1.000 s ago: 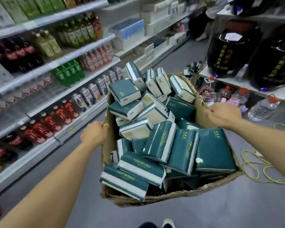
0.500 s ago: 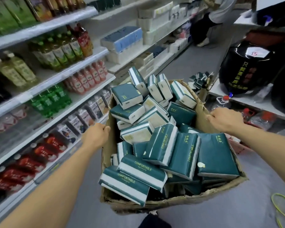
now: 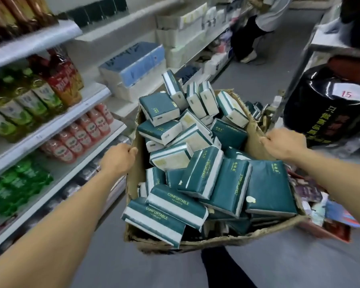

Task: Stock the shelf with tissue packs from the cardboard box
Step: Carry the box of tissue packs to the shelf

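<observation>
A worn cardboard box (image 3: 256, 234) is held up in front of me, piled with several dark green and white tissue packs (image 3: 204, 173) marked COMFORTABLE. My left hand (image 3: 117, 157) grips the box's left wall, fingers curled over its rim. My right hand (image 3: 284, 143) grips the right wall the same way. On the left, a white shelf (image 3: 116, 107) carries blue and white tissue bundles (image 3: 133, 63).
Drink bottles and cans fill the left shelves (image 3: 50, 129). Grey floor aisle (image 3: 264, 71) runs ahead, where a person (image 3: 256, 32) stands by the shelving. A black bag with a 15 tag (image 3: 328, 104) sits on a rack at right, with packaged goods (image 3: 324, 210) below.
I have carried the box forward along the aisle. The drink shelves slid back on the left and the tissue shelf came nearer. Both hands keep their grip on the box.
</observation>
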A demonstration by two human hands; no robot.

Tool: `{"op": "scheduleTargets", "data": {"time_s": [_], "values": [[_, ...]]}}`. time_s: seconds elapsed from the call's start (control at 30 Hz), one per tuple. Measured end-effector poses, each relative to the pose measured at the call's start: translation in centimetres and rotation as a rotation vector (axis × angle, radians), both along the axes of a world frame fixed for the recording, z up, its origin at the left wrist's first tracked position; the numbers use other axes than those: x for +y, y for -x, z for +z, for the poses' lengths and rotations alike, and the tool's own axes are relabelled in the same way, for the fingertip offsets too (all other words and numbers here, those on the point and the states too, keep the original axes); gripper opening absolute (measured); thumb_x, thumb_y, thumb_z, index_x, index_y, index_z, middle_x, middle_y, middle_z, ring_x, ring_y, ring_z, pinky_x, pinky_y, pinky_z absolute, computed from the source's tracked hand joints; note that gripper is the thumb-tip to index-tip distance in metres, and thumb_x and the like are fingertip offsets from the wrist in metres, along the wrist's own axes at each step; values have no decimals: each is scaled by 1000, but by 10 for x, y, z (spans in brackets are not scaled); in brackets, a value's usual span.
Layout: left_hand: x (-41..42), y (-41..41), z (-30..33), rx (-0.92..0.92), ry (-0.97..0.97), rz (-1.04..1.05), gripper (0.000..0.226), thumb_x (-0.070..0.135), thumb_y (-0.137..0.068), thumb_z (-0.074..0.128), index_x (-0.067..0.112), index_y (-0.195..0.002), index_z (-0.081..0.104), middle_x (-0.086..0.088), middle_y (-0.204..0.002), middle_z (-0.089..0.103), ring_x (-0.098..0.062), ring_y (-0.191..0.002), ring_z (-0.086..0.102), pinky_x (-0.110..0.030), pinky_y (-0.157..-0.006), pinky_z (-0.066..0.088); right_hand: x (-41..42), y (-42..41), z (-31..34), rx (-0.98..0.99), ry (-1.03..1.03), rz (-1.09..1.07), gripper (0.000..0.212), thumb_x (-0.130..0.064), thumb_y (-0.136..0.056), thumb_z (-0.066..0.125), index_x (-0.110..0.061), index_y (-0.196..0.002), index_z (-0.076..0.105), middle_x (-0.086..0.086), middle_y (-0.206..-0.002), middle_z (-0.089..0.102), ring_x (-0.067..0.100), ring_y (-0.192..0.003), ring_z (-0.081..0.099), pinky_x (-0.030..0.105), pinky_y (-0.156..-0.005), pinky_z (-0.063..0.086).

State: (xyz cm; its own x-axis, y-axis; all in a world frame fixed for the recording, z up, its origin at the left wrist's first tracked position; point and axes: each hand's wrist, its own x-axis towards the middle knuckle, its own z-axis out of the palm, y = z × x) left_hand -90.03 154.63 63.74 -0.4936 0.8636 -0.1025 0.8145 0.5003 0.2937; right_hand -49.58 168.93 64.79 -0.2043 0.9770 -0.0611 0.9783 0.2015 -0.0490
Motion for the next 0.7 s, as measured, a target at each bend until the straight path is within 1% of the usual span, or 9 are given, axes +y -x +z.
{"op": "scheduleTargets", "data": {"time_s": [0.1,0.17,0.23,0.3,0.47,0.57,0.6,0.63,0.7], "values": [[79,20,-4,3,15,34,44,37,-103,45,17,-64,51,-13,-76,65,-34,-77,64,-44,-75,56,85,20,0,13,3,10,42,-38,-96,40,-12,-68,58,6,-82,62,30,-80,60,32,-66,41],[130,32,-6,18,39,40,44,38,-103,44,17,-65,51,-11,-79,65,-33,-77,62,-41,-73,55,139,32,0,-3,12,14,40,-39,-96,40,-14,-73,61,7,-85,62,32,-89,63,32,-68,42],[176,40,-5,20,34,41,43,38,-104,43,18,-67,51,-11,-80,64,-33,-79,60,-38,-71,51,188,46,2,-7,16,18,40,-40,-95,39,-14,-76,63,8,-88,63,32,-92,64,33,-69,41],[225,50,-6,24,28,45,43,38,-104,42,18,-67,51,-11,-79,63,-34,-80,60,-38,-71,51,239,60,5,-15,18,2,40,-39,-95,39,-13,-78,63,10,-88,60,33,-93,64,33,-69,41],[332,81,-12,-21,13,47,43,37,-103,44,20,-65,53,-11,-81,66,-34,-80,61,-41,-75,52,338,87,3,13,20,-32,39,-37,-96,40,-11,-77,63,12,-85,63,29,-77,56,31,-64,38],[396,101,-17,8,36,0,41,36,-104,44,20,-67,53,-7,-81,60,-33,-82,56,-37,-72,44,389,104,-6,16,33,-63,41,-37,-97,40,-12,-71,59,10,-81,61,28,-76,54,32,-64,38],[436,112,-19,20,44,-14,40,36,-104,43,19,-69,54,-6,-79,57,-32,-80,55,-36,-71,42,420,113,-12,29,37,-92,41,-37,-97,40,-12,-68,56,10,-81,61,28,-76,54,33,-65,38],[461,120,-23,16,43,-31,40,35,-105,43,18,-70,54,-6,-77,56,-31,-80,54,-35,-71,42,440,118,-17,32,26,-108,41,-36,-97,40,-12,-67,56,10,-81,61,28,-76,54,33,-65,38],[514,134,-28,-10,46,-68,41,34,-105,43,17,-69,54,-9,-80,61,-33,-81,59,-38,-74,49,477,131,-27,19,40,-139,40,-36,-97,40,-12,-72,60,10,-83,63,28,-76,54,33,-64,37]]}}
